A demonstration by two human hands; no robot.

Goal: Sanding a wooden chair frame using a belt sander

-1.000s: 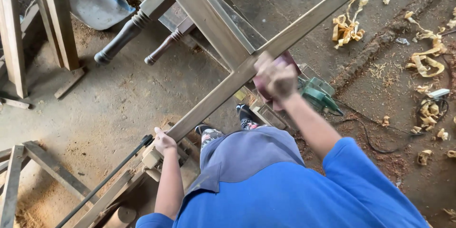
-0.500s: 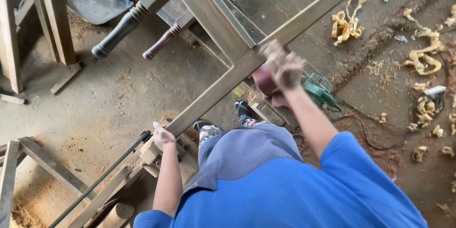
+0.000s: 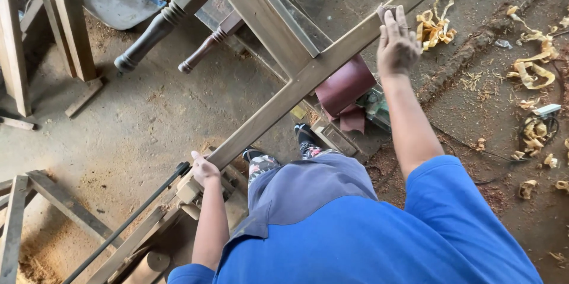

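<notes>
Long pale-brown wooden frame rail (image 3: 308,76), square-edged and smooth: long axis runs from 7 o'clock to 1 o'clock across the view. Right hand (image 3: 396,44) lies flat on the rail's upper stretch at 1 o'clock, fingers extended, a small dark pad (image 3: 388,9) under the fingertips. Left hand (image 3: 204,168) is curled around the rail's lower end at 7 o'clock. Two dark turned wooden legs (image 3: 148,38) point toward 8 o'clock. Curled yellow wood shavings (image 3: 435,26) lie on the dusty concrete floor (image 3: 136,124) at 2 o'clock.
</notes>
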